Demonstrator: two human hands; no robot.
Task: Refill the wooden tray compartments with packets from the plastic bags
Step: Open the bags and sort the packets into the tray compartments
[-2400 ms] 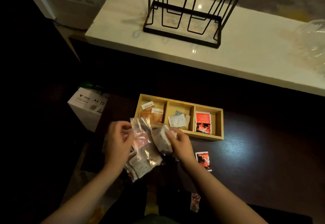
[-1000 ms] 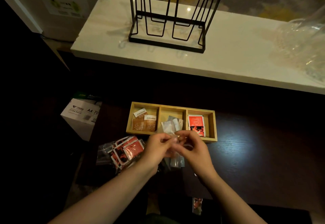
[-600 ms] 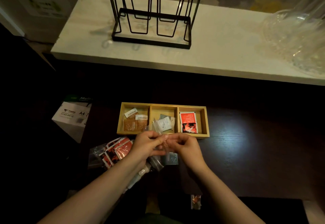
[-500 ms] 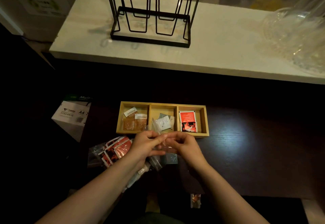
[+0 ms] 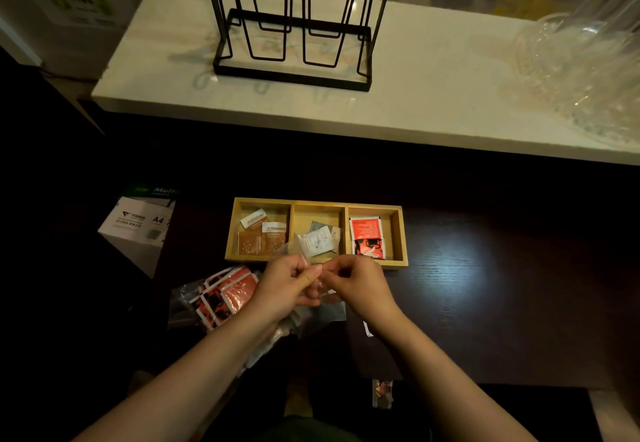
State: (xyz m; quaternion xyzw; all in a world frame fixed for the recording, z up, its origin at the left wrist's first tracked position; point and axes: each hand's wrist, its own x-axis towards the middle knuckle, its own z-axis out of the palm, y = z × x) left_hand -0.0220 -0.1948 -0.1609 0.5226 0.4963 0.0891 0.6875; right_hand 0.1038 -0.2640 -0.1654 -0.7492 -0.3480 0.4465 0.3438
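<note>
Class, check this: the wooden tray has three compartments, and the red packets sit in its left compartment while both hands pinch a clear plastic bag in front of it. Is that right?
Not quite. In the head view the red packets lie in the right compartment of the wooden tray, not the left. The rest holds: three compartments, and the left hand and right hand both pinch the clear plastic bag in front of it.

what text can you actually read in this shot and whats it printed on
"A4": white paper box left of the wooden tray.
"Mult", cut off: green band on top of that box.
Brown packets, white packets, red packets in the tray: print too small to read.
Wall sign, top left: blurred, unreadable.
</note>
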